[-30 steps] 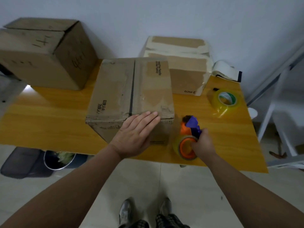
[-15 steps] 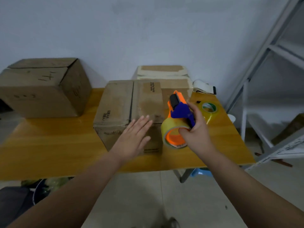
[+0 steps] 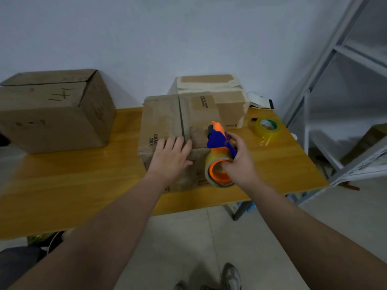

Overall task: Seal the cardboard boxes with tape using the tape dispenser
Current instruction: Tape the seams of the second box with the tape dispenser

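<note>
One orange-and-blue tape dispenser [image 3: 216, 143].

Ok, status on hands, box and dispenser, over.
Left hand flat on near top edge of middle box. Right hand grips the tape dispenser, raised at the box's right front corner. Centre seam not yet taped; left fingers lie at its near end.

Worktop [image 3: 73, 185]: orange-yellow wood grain, set against a plain pale wall [image 3: 167, 38]. Grey metal shelving rack [image 3: 335, 46] stands at the right, beside the worktop's right edge. Spare tape roll [image 3: 267, 127], clear-yellowish, lies flat near the far right corner. White object with a dark end [image 3: 259, 102] at the back edge; kind unclear. Pale tiled floor [image 3: 188, 237] below. Dark bin [image 3: 18, 262] under the left side.
</note>
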{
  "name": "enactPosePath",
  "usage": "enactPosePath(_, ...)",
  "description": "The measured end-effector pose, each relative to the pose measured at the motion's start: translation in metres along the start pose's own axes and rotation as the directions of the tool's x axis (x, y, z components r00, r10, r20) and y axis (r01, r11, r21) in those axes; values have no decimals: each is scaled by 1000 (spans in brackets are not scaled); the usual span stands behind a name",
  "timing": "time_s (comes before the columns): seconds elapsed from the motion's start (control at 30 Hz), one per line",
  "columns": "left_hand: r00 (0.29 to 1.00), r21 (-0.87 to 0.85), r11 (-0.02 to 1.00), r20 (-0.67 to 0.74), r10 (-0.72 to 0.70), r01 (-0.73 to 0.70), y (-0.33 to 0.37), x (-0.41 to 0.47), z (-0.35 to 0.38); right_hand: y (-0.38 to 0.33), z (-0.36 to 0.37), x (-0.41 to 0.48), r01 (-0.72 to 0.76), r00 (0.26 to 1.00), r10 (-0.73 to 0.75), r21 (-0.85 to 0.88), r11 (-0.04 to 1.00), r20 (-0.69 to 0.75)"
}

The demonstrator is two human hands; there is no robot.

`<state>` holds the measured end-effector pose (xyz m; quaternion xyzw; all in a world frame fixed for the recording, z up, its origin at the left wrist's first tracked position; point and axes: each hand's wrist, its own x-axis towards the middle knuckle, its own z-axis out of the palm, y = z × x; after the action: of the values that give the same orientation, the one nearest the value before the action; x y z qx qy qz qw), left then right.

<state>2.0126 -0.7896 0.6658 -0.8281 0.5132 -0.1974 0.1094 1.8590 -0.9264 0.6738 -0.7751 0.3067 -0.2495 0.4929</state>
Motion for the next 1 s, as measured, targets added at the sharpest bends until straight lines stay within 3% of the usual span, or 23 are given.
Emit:
enactPosePath(0.1,999,-38,999,-48,18,-20,-1,-1,2,2,1,-4,29,1000,-29,-9,1000,8)
enactPosePath(0.17,989,-420,907,-143,-32,-31,-3,-5,-5,1,1,-9,69,997,-69,-3,998,31)
enactPosePath(0.2,979,-641,767,-169,-114,-21,-7,-7,-10,-1,1,-11,99,994,-100,8,995,37)
enactPosePath(0.23,968,-834,552,-118,-222,26,-11,-10,-18,-3,0,-12,135,990,-135,14,991,40)
enactPosePath(0.27,956,-961,251,40,-292,117,-14,-13,-28,-5,0,-13,173,984,-173,7,985,47)
enactPosePath(0.3,931,-969,-65,247,-270,239,-17,-14,-42,-8,0,-13,211,976,-210,-10,977,57)
enactPosePath(0.33,892,-900,-236,412,-183,367,-21,-14,-55,-11,1,-13,245,967,-242,-36,969,73)
enactPosePath(0.4,847,-827,-241,531,-37,508,-29,-13,-71,-17,4,-13,317,945,-306,-101,943,113)
enactPosePath(0.57,873,-854,-223,487,-25,470,-47,-21,-86,-35,14,-14,388,908,-339,-189,902,246)
enactPosePath(0.67,864,-868,-125,493,-104,480,-58,-23,-86,-48,16,-15,423,875,-290,-320,848,387)
enactPosePath(0.83,875,-861,173,450,-181,478,-74,-29,-81,-66,20,-15,545,806,-289,-458,702,516)
enactPosePath(0.9,861,-856,135,472,-191,499,-81,-38,-76,-70,16,-12,605,781,-304,-543,583,545)
enactPosePath(1.0,818,-844,76,487,-305,531,-107,-57,-61,-66,-8,-6,565,821,-221,-688,456,527)
